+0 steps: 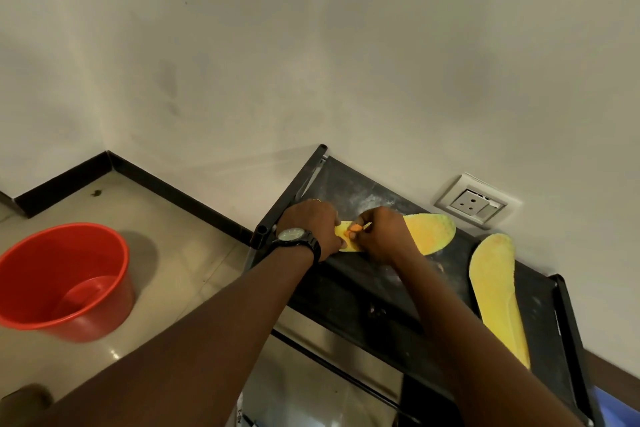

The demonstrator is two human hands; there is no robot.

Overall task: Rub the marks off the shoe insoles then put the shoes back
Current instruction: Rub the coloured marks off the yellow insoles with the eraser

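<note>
Along the back edge of the black metal rack top point(363, 288) lies a yellow foam insole point(433, 229), with a second yellow insole point(498, 295) near its right edge. The left hand point(310, 229) clamps its fingers on the first insole's heel; the right hand point(381, 232) pinches a small orange eraser point(354, 228) there. Short strokes with the heel pinned flat should work best.

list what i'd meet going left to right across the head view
red bucket → left hand → orange eraser → right hand → free insole. The worked insole lies under both hands, so it has no clear place in the order.
</note>
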